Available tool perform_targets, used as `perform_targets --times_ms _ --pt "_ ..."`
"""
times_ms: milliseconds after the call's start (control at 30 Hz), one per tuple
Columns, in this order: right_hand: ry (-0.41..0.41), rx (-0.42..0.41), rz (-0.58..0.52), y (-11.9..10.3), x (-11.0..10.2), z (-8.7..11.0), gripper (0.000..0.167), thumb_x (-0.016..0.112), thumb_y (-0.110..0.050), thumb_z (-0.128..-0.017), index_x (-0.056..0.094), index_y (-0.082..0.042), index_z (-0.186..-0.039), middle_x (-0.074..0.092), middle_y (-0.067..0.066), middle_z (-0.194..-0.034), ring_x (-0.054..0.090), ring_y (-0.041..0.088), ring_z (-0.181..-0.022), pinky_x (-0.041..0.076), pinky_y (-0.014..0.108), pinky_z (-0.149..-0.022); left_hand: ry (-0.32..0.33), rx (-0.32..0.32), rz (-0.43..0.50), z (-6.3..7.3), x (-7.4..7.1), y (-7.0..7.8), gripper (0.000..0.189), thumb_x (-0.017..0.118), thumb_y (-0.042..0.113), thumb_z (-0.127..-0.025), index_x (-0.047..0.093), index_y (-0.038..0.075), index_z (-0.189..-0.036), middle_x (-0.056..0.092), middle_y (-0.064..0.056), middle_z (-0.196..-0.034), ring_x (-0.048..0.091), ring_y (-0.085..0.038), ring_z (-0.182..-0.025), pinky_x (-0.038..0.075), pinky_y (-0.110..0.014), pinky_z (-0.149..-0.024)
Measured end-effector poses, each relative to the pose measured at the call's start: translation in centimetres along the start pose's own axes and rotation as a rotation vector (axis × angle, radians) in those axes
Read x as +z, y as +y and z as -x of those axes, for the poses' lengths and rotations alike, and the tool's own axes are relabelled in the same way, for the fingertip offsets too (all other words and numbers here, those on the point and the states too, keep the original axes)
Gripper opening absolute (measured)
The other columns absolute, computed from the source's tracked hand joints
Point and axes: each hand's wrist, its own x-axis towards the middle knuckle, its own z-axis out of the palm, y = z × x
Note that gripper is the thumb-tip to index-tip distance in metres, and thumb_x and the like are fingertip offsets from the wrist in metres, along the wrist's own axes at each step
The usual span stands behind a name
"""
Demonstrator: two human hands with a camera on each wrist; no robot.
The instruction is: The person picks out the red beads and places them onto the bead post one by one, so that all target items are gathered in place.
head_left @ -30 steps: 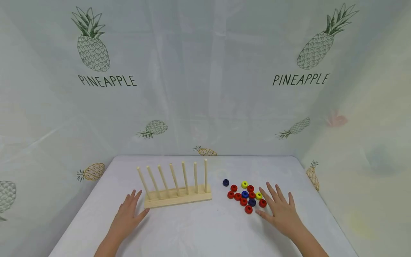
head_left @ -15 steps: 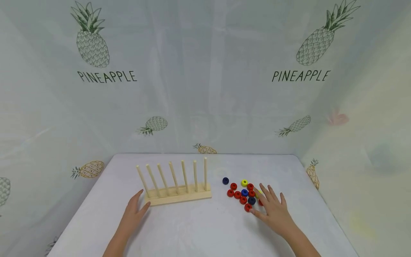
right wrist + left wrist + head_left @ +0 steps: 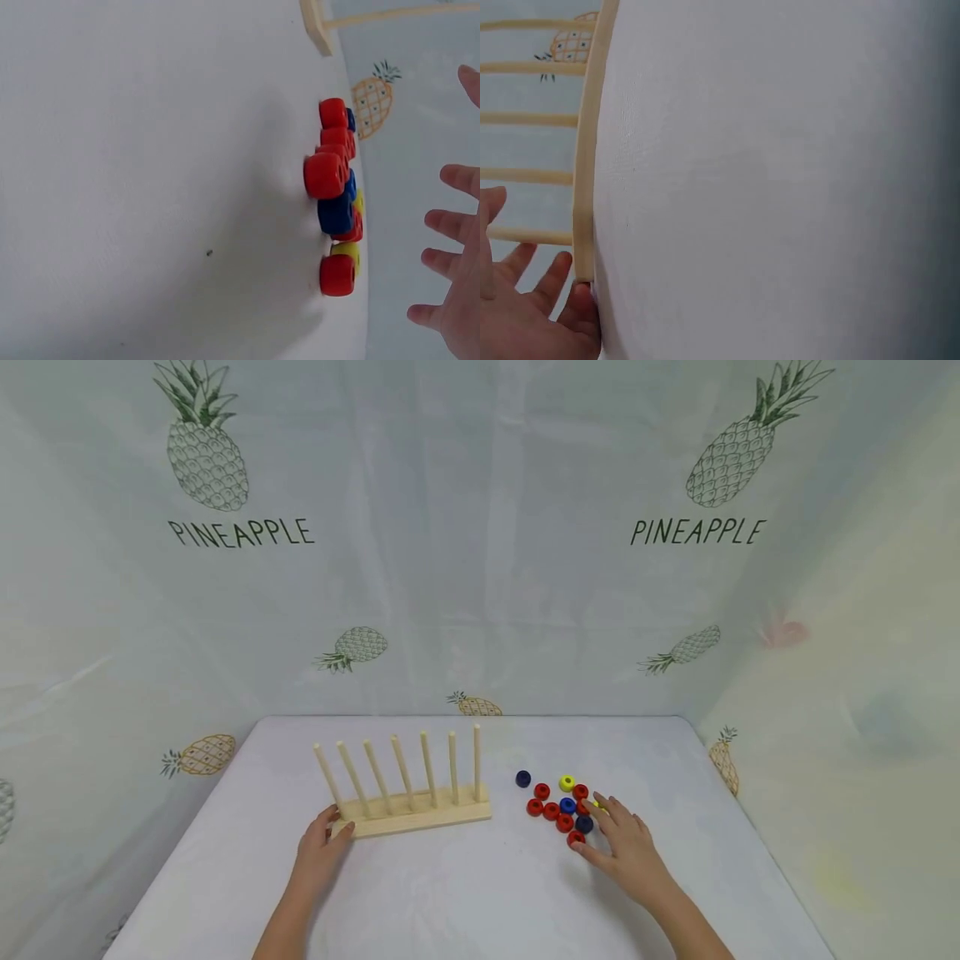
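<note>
A pale wooden peg rack [image 3: 420, 821], with several upright dowels on a flat base, stands left of the table's middle. My left hand [image 3: 321, 850] is at its left end, thumb toward the front corner and other fingers around the end. In the left wrist view, fingertips [image 3: 564, 261] come right up to the base, while the thumb is raised beside the dowels. Right of the rack lies a cluster of red, yellow and blue beads [image 3: 565, 822] with holes. My right hand [image 3: 630, 852] hovers over their right side with fingers spread, hiding some; nothing shows in its grasp.
One dark blue bead [image 3: 523, 779] lies slightly apart, between the rack and the cluster. The white-covered table [image 3: 450, 893] meets a hanging pineapple-print cloth [image 3: 480, 568] at its back edge.
My left hand has moved right and forward to the rack's left end, its fingers drawing in. My right hand has moved left over the beads. Rack and beads keep their places.
</note>
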Motion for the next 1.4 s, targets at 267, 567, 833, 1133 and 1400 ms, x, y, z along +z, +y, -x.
perform_targets --times_ms 267,567,833,1133,1400 --pt "0.003 0.062 -0.122 0.0 1.2 -0.3 0.068 0.072 -0.044 -0.087 0.05 -0.011 -0.142 0.046 0.015 -0.141 0.041 0.038 -0.13 0.034 0.063 -0.101 -0.031 -0.029 0.026 -1.1 -0.4 -0.2 0.053 0.052 0.015 -0.1 0.035 -0.014 -0.141 0.041 -0.033 -0.138 0.037 -0.046 -0.127 0.032 -0.057 -0.104" --pt "0.044 0.132 -0.145 -0.1 2.4 -0.2 0.06 0.073 -0.039 -0.087 0.054 -0.009 -0.137 0.051 0.015 -0.132 0.044 0.038 -0.125 0.034 0.064 -0.1 -0.111 -0.032 0.091 -1.7 -0.5 -0.7 0.054 0.05 0.012 -0.102 0.029 -0.017 -0.142 0.041 -0.033 -0.136 0.034 -0.044 -0.127 0.028 -0.057 -0.105" --pt "0.087 0.165 -0.237 0.2 3.7 0.1 0.056 0.072 -0.036 -0.089 0.056 -0.006 -0.133 0.051 0.018 -0.129 0.046 0.041 -0.122 0.036 0.062 -0.099 -0.119 -0.027 0.092 -1.7 -0.3 -1.1 0.056 0.053 0.012 -0.101 0.029 -0.015 -0.144 0.042 -0.031 -0.137 0.042 -0.039 -0.123 0.033 -0.048 -0.103" --pt "0.117 0.239 -0.304 0.3 5.4 0.0 0.053 0.075 -0.033 -0.087 0.059 -0.002 -0.127 0.054 0.015 -0.119 0.052 0.035 -0.113 0.04 0.058 -0.097 -0.115 0.034 0.045 -2.0 -0.2 -1.3 0.054 0.061 0.006 -0.095 0.037 -0.015 -0.139 0.05 -0.029 -0.13 0.052 -0.04 -0.113 0.043 -0.045 -0.094" --pt "0.118 0.379 -0.409 0.3 6.5 -0.3 0.053 0.076 -0.027 -0.085 0.058 -0.001 -0.128 0.055 0.019 -0.124 0.046 0.039 -0.119 0.034 0.06 -0.101 -0.145 0.059 -0.105 -3.1 -1.3 -1.1 0.049 0.07 0.001 -0.087 0.049 -0.018 -0.127 0.054 -0.024 -0.106 0.047 -0.03 -0.092 0.042 -0.043 -0.081"
